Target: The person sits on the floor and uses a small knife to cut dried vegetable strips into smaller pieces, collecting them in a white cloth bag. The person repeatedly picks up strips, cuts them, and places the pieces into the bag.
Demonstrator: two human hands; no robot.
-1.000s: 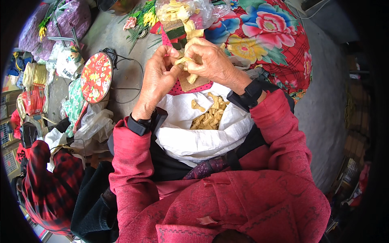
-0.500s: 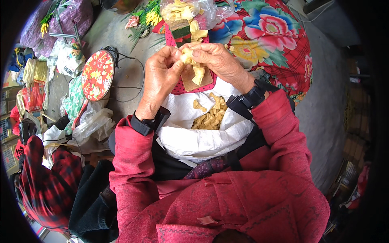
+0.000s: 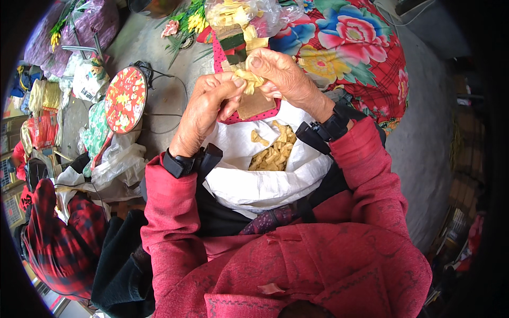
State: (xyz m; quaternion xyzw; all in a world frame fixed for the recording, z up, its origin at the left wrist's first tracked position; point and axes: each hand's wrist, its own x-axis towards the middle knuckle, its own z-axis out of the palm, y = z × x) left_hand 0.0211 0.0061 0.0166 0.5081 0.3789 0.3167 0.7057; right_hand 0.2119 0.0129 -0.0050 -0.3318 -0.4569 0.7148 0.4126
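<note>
Between my hands is a soft, pale yellow strip (image 3: pixel 250 82), bunched and twisted as if in a loose knot. My left hand (image 3: pixel 212 98) pinches its left end between thumb and curled fingers. At the other side, my right hand (image 3: pixel 281 77) grips it with thumb and fingers closed. Just below lies a brown board (image 3: pixel 257 107) on a pink polka-dotted cloth (image 3: pixel 218 53). In my lap an open white sack (image 3: pixel 254 186) holds several yellow knotted pieces (image 3: pixel 274 157). More yellow strips (image 3: pixel 255 42) lie beyond my hands, beside a dark green block (image 3: pixel 233 42).
A clear plastic bag of yellow strips (image 3: pixel 233 13) sits at the far side. To its right spreads a red flowered cloth (image 3: pixel 344 47). A round floral stool seat (image 3: pixel 125 99) stands at left, near plastic bags (image 3: pixel 121 161) and a red-and-black checked garment (image 3: pixel 63 249).
The strip's hanging tail has been drawn up, and the strip is now bunched between my fingers. My left hand has moved slightly lower and my right hand has turned.
</note>
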